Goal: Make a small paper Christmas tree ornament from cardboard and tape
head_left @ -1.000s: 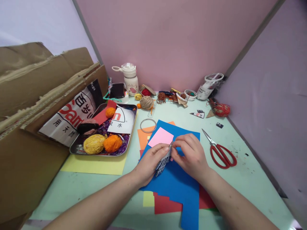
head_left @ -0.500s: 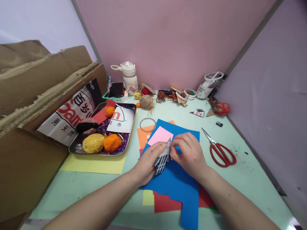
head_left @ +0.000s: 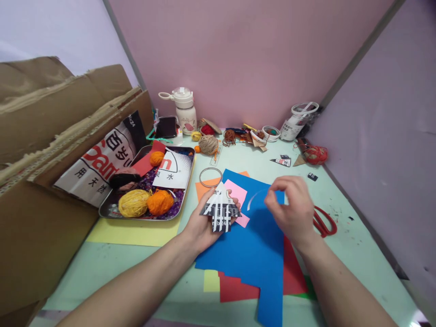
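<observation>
My left hand (head_left: pixel 204 225) grips a triangular black-and-white cardboard piece (head_left: pixel 220 209) cut into strips, held face up above the blue paper sheet (head_left: pixel 259 245). My right hand (head_left: pixel 293 211) hovers to the right of it with thumb and forefinger pinched on a thin pale strip (head_left: pixel 254 200) that curves back toward the cardboard piece. A small pink paper square (head_left: pixel 238 195) lies on the blue sheet behind the cardboard piece. Red-handled scissors (head_left: pixel 323 222) lie on the table just right of my right hand, partly hidden by it.
A metal tray (head_left: pixel 117 213) with yarn balls and printed card stands at left, on yellow paper (head_left: pixel 132 234). A large cardboard box (head_left: pixel 44 172) fills the left side. Orange and red paper sheets (head_left: pixel 235 288) lie under the blue. A bottle (head_left: pixel 184 111), twine ball (head_left: pixel 207 145), metal ring (head_left: pixel 210 177) and small craft items line the back wall.
My hands have come apart. The left hand lifted and turned the cardboard piece face up; the right hand moved up and right, drawing a thin strip away with it and now covering part of the scissors.
</observation>
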Motion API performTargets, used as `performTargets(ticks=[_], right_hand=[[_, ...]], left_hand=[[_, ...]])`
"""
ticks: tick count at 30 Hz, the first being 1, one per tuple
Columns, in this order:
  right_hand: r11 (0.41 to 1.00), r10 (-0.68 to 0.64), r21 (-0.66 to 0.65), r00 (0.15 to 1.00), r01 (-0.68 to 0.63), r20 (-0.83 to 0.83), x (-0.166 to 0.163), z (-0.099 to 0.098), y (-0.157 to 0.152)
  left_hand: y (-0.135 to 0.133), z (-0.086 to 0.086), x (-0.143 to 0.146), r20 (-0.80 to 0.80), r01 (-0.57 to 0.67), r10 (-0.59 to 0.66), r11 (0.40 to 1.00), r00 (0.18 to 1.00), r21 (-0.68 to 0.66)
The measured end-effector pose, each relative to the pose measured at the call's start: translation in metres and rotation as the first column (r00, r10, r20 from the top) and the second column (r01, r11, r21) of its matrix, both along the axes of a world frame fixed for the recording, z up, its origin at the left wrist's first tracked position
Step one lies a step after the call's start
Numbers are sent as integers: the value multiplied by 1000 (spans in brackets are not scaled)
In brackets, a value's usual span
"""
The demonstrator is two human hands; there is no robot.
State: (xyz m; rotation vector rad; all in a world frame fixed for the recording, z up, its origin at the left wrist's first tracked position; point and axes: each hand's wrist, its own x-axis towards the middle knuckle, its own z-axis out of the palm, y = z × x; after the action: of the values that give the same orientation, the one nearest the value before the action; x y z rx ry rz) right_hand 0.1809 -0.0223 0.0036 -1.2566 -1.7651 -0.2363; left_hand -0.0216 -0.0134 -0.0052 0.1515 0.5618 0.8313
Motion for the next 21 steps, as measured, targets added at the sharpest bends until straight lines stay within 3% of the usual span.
performTargets(ticks=[2,4,7,10,14,18,21], right_hand=[[981,-181,57,982,183,-44,21,3,7],[927,-362,81,929,367,-70,41,4,14],[896,-440,34,896,443,-59,57,4,20],[926,-378,-34,922,376,-82,49,3,20],[980,-161,-135,983,148,-92,18,1,12],[979,59,-185,990,-83,-128,-11,2,-2],[968,147,-177,974,-177,-171,-24,2,-12]], left_hand=[[1,0,-1,62,23,-22,1000,998,-12],[1,0,-1,98,50,-48,999,994,-18],[-1,1,-2,123,91,-90,996,988,-8],[-3,2,-3,128,123,-123,992,984,10],[-5,3,-2,100,172,-171,985,980,1],[-10,4,2,4,183,-183,983,983,0],[-14,3,5,-57,151,-149,988,987,37]])
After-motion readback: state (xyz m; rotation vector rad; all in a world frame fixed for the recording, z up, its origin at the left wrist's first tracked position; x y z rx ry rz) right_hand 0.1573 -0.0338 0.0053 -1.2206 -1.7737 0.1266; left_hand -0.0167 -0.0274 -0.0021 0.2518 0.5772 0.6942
